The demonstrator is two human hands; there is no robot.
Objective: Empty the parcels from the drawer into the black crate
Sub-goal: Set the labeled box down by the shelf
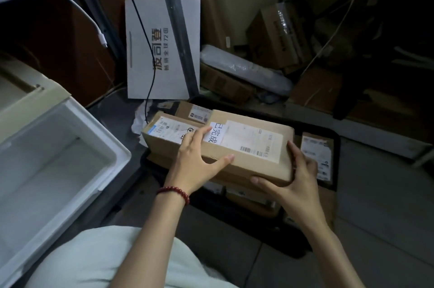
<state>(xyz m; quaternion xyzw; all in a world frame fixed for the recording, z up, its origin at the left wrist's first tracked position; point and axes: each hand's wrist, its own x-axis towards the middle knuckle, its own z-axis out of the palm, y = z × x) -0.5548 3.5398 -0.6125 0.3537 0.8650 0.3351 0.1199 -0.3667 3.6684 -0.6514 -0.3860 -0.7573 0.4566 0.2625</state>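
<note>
My right grip clasps the box at its end; my left grip lies flat on top, steadying it over the crowded crate.

The room is dim, darkest at the right. A grey tiled floor runs to a cluttered back corner, where cardboard boxes and a bubble-wrapped roll lie heaped (none squarely stacked). A white printed paper bag stands behind a metal shelf post; a white cable dangles nearby.
</note>
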